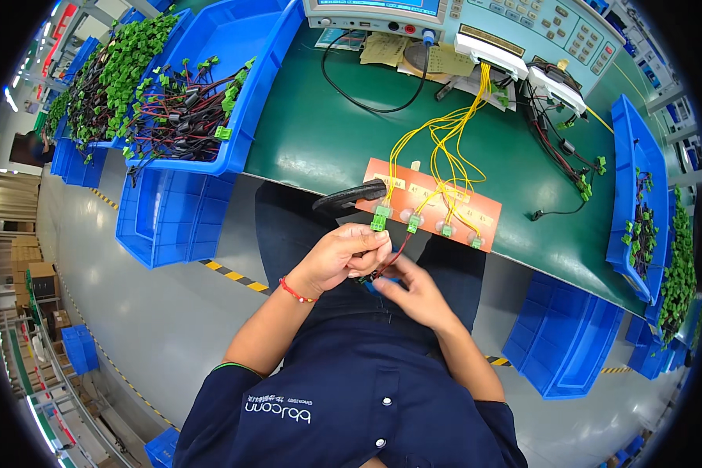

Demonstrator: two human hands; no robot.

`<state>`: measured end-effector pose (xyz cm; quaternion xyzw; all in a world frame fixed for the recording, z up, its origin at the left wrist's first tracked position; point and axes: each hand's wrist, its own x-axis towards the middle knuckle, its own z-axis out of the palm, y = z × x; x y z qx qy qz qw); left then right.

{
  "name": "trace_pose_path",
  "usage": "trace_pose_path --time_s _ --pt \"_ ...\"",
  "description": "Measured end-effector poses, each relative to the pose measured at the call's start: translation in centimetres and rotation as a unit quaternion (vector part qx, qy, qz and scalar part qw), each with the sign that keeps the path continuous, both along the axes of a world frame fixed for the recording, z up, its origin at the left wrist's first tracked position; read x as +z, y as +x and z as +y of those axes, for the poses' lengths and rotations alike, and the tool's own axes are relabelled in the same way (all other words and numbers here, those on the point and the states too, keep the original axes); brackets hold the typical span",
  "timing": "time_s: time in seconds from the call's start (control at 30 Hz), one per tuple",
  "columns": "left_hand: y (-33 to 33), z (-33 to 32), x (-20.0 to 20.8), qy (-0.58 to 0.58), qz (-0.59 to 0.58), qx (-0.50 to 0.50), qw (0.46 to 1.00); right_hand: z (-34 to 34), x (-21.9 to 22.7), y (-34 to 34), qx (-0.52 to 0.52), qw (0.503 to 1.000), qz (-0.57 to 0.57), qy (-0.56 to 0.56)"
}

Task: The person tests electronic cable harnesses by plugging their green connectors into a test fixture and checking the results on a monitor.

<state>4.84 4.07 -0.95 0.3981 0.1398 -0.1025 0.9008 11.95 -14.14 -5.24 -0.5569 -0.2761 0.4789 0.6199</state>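
My left hand (349, 253) pinches a green terminal plug (378, 222) at the leftmost green socket of an orange test board (425, 204). Yellow wires (437, 140) rise from the board's sockets. My right hand (420, 295) is just below, its curled fingers around a red and black wire harness (376, 274) in front of my body. A red wire runs from there up to the second green connector (413, 224). Part of the harness and some fingertips are hidden behind the hands. Two more green connectors (447, 230) sit farther right on the board.
A light blue tester (534, 39) stands at the back of the green bench (304, 132). Blue bins (246, 129) of wired green connectors flank it left and right (622, 195). A black cable loop (349, 195) lies by the board's left end. A loose harness (573, 168) lies right.
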Motion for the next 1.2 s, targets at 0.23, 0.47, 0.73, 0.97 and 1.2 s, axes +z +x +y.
trace_pose_path --time_s 0.23,0.47,0.73,0.97,1.2 --pt "0.3 0.4 1.4 0.058 0.043 -0.006 0.997 -0.3 -1.1 -0.4 0.033 0.995 -0.079 -0.041" --pt "0.3 0.5 1.6 0.092 0.063 -0.015 0.994 -1.7 -0.5 1.0 0.005 0.996 -0.086 -0.011" --pt "0.6 -0.4 0.2 0.101 0.002 0.044 0.994 -1.3 -0.2 -0.6 0.050 0.990 -0.132 -0.028" --pt "-0.9 0.7 -1.8 0.367 -0.013 0.035 0.929 -2.8 -0.9 0.3 -0.036 0.995 -0.072 -0.050" --pt "-2.4 -1.0 -1.4 0.324 -0.023 0.094 0.941 -4.5 -2.8 -0.2 -0.062 0.993 0.065 -0.073"
